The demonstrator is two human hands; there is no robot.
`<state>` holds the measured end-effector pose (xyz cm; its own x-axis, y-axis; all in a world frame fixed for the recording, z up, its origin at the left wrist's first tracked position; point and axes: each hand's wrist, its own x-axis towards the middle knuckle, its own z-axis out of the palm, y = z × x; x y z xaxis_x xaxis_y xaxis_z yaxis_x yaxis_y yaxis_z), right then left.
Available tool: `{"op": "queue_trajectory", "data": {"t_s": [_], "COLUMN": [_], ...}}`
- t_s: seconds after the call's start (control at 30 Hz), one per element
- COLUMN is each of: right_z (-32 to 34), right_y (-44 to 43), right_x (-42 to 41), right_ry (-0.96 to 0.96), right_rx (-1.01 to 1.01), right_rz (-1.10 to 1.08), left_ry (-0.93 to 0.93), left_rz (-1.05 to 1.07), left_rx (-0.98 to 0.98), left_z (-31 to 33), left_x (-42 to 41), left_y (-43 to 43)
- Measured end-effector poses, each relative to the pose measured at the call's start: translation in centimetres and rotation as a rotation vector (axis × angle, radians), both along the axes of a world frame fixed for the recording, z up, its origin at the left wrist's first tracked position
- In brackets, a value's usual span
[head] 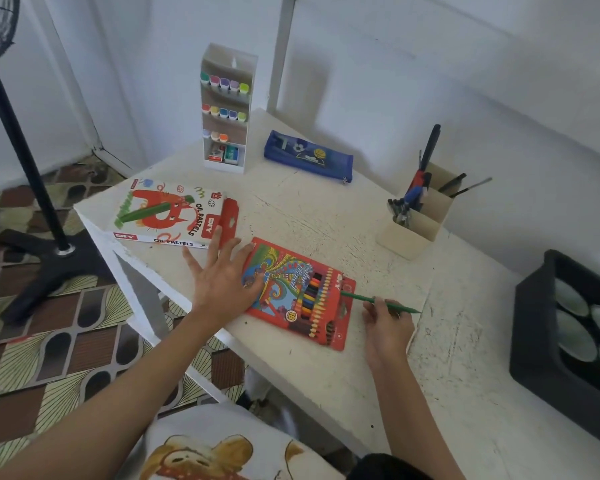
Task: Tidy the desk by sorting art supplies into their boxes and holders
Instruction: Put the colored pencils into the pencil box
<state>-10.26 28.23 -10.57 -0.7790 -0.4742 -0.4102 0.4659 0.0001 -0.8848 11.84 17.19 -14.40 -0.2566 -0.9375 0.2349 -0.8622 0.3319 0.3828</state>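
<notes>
Left hand [222, 278] spread flat on pencil box [300, 294]; right hand [387, 322] pinching green pencil [378, 301]; white desk [326, 209], tiled floor [49, 341].

The desk [326, 209] bears pastel box [167, 213], pencil box [302, 296], marker rack [227, 109], blue pouch [307, 155], pen holder [416, 220], black tray [534, 323].
</notes>
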Motion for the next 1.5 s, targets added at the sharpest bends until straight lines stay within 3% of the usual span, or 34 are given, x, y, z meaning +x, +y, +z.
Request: {"op": "queue_trajectory", "data": {"t_s": [0.87,1.0,1.3,1.4,1.5], "right_z": [-1.4,-1.7,-2.5,-2.9,-3.1], "right_y": [-0.3,0.0,0.3,0.6,0.8], "right_x": [1.5,1.7,2.3,2.6,2.6], "right_ry": [0.214,0.44,0.889,1.104,1.195], "right_rx": [0.046,0.193,0.448,0.512,0.539], "right_rz": [-0.185,-0.084,0.421,0.535,0.638], "left_ry": [0.008,0.008,-0.061,-0.234,-0.355], "left_rz": [-0.018,-0.02,-0.024,-0.15,-0.343], "left_rx": [-0.011,-0.006,0.01,-0.107,-0.242], "left_z": [-0.1,-0.1,0.0,0.2,0.5], "left_x": [0.0,0.0,-0.1,-0.3,-0.9], "left_y": [-0.1,-0.1,-0.2,-0.2,-0.9]}}
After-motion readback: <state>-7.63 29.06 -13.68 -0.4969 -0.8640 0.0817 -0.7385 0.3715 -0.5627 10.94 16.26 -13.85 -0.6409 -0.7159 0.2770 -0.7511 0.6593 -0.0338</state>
